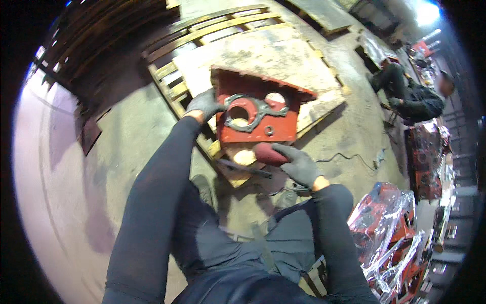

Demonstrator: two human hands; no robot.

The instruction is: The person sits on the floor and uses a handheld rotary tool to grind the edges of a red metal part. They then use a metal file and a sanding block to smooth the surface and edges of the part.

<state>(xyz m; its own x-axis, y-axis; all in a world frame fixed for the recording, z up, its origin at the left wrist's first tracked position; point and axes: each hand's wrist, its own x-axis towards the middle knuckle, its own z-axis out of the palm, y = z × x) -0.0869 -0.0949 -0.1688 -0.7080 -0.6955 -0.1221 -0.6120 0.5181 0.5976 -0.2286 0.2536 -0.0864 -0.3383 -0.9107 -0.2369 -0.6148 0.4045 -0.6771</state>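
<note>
A red-painted metal casting [235, 136] stands on a board in front of me, with a bare grey machined face around its round openings. My left hand [204, 104], in a grey glove, is closed on the casting's left edge. My gloved right hand [302, 167] grips a dark red, rounded pad [269, 154], which looks like abrasive cloth, just below the casting's near edge. Whether the pad touches the casting I cannot tell. Beneath it lies a dark, narrow bar [245, 168] at the board's near corner.
The pale board [202, 63] lies on a wooden pallet [164, 71]. To the right, a dark cable [349, 155] runs over the floor. Red castings under clear plastic wrap [387, 218] stand at lower right. A person in dark clothes [417, 104] sits farther off at right.
</note>
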